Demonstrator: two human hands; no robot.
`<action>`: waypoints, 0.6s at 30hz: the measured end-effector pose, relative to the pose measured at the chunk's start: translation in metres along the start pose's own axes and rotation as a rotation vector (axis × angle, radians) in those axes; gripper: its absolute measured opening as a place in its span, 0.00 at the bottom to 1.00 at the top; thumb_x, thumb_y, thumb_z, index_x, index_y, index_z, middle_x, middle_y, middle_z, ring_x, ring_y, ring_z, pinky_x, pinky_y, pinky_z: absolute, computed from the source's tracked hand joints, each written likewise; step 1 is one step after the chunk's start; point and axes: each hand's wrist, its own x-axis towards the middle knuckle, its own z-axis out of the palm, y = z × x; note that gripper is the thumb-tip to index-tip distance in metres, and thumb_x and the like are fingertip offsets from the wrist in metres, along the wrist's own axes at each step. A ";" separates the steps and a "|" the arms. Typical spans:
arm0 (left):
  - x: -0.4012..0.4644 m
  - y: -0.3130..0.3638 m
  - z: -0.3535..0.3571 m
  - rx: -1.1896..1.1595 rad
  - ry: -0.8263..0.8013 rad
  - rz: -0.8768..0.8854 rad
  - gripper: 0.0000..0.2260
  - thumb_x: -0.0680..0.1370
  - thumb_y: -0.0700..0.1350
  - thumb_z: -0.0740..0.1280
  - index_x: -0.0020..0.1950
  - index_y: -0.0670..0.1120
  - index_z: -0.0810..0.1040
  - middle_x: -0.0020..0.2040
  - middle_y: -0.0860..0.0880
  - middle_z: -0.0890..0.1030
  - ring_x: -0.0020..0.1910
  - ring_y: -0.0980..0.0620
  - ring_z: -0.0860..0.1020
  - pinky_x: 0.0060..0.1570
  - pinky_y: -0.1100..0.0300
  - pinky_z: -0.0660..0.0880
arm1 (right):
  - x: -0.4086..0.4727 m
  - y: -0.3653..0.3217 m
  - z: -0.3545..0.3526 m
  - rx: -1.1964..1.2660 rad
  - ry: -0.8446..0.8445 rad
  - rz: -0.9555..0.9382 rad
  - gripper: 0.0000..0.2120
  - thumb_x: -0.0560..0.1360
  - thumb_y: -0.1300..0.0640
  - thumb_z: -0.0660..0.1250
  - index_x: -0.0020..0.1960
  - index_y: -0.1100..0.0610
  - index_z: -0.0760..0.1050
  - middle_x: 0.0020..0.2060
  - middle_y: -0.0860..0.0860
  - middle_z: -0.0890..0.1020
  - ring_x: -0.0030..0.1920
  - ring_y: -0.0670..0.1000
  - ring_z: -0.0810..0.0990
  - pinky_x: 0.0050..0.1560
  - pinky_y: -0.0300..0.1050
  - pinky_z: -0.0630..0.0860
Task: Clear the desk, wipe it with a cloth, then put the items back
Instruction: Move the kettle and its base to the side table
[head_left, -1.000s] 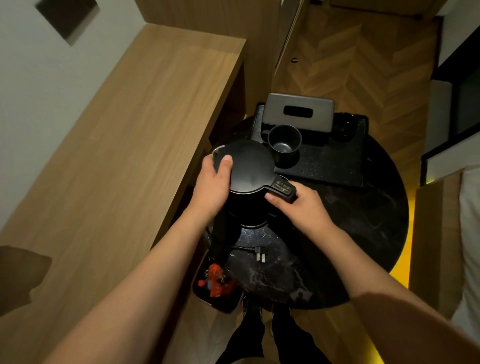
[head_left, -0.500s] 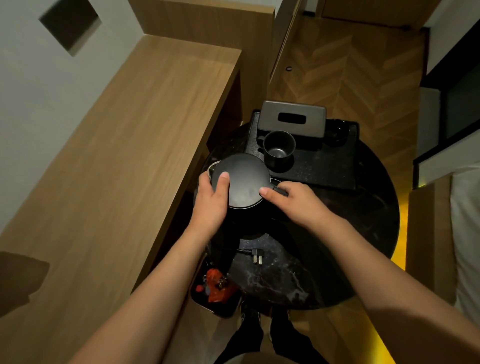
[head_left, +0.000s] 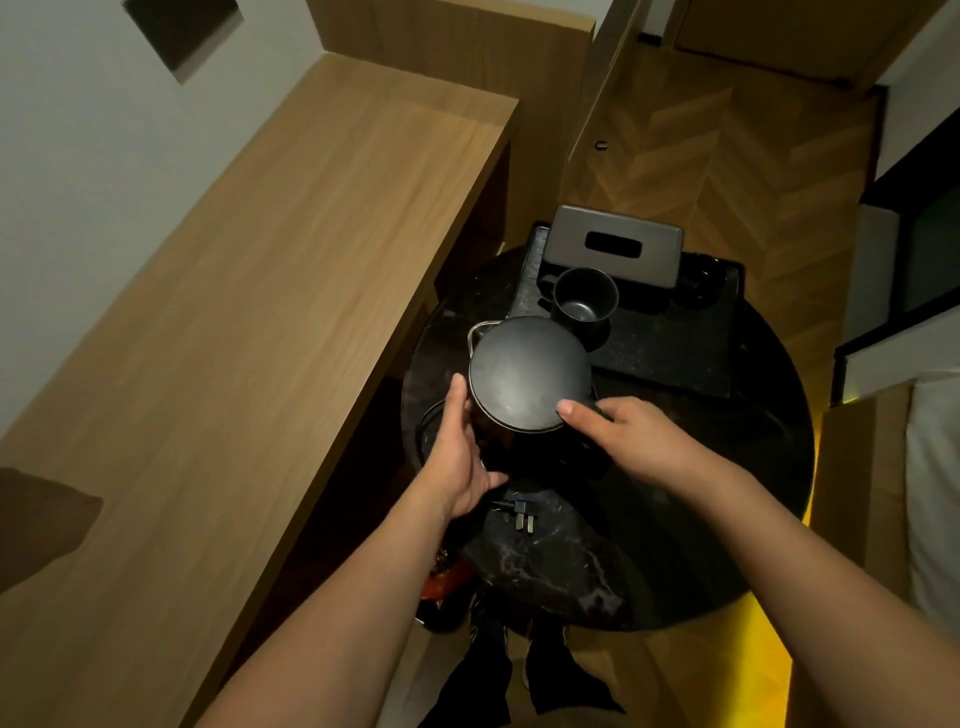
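Note:
A black electric kettle stands low over the round black marble side table, seen from above with its lid shut. My left hand cups the kettle's left side, thumb up along the body and fingers curled under towards the base. My right hand grips the handle on the right, thumb tip on the lid's rim. The kettle's plug lies loose on the table just in front. The long wooden desk runs along the wall at left, its top bare.
Behind the kettle a black tray holds a grey tissue box, a black mug and another dark cup. A bin with red wrappers sits under the desk edge. A bed edge lies at far right.
The kettle has come down lower onto the side table. My left thumb has slid off the lid to the kettle's side, and my right hand now covers the handle.

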 end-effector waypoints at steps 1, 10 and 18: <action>0.003 0.003 0.000 0.039 0.002 -0.007 0.28 0.68 0.79 0.61 0.59 0.65 0.80 0.61 0.51 0.82 0.61 0.48 0.77 0.67 0.38 0.70 | 0.000 0.001 0.000 0.004 0.008 0.007 0.39 0.60 0.18 0.54 0.37 0.53 0.78 0.33 0.48 0.80 0.33 0.47 0.79 0.35 0.44 0.72; 0.018 0.016 -0.014 -0.026 0.134 -0.017 0.30 0.76 0.71 0.60 0.69 0.54 0.75 0.65 0.48 0.80 0.63 0.48 0.77 0.55 0.52 0.77 | 0.021 -0.026 0.009 -0.020 0.049 -0.021 0.37 0.69 0.23 0.57 0.38 0.59 0.79 0.31 0.51 0.82 0.30 0.45 0.79 0.33 0.43 0.73; 0.019 0.010 -0.013 -0.005 0.050 -0.026 0.39 0.74 0.76 0.55 0.77 0.53 0.69 0.73 0.47 0.74 0.74 0.45 0.69 0.77 0.41 0.58 | 0.012 -0.017 0.018 -0.015 0.059 0.010 0.39 0.65 0.20 0.55 0.38 0.57 0.79 0.33 0.48 0.82 0.34 0.44 0.81 0.35 0.45 0.73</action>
